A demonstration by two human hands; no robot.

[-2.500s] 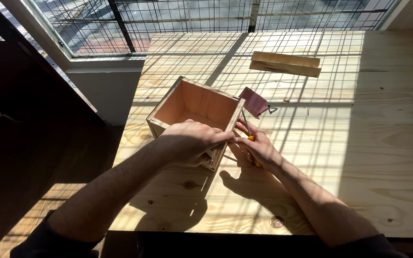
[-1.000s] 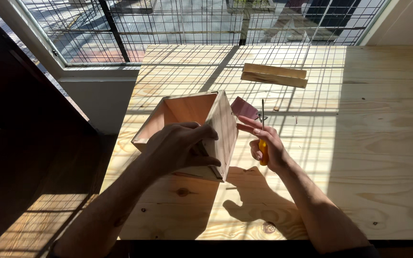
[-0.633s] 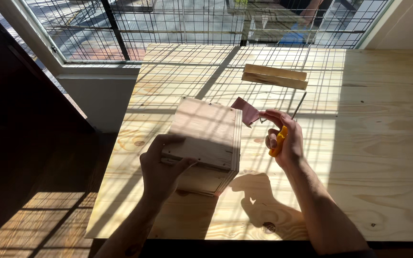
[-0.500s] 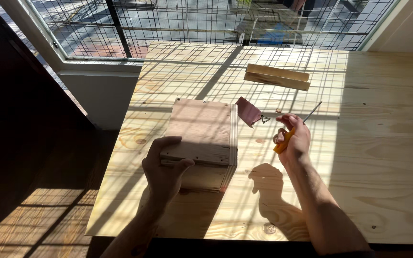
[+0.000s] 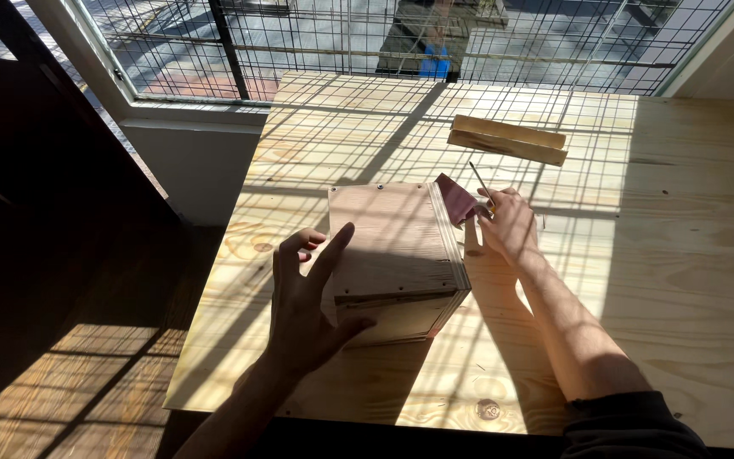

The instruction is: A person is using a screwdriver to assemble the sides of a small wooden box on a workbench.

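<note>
Plywood box [image 5: 397, 255] flipped open side down, sitting near the left edge of the pine worktop [image 5: 690, 255], roughly midway between the window edge and the near edge. Flat bottom panel facing up, layered ply edges showing along the right side, one small screw head visible at the far corner.

Left hand [image 5: 307, 302] on the box's near-left corner: fingers spread wide and mostly lifted off the top, thumb hooked against the near face. So open, resting against the box, not really clamped on it.

Right hand [image 5: 510, 228] just beside the box's far-right corner, curled tight around a screwdriver [image 5: 481, 184]. Thin metal shaft poking up and away toward the window, bit of yellow handle peeking out by the fingers. Can't tell whether the hand touches the box.

Small dark red piece [image 5: 456, 198], maybe sandpaper or leather, wedged between the box's far-right corner and the right hand, touching the box.

Further out, toward the window edge: two wooden slats [image 5: 508, 139] stacked together, well apart from the box.

Wire mesh window [image 5: 367, 34] along the far edge, throwing grid shadows across everything. Wooden floor [image 5: 87, 374] off the left edge, in shade.
</note>
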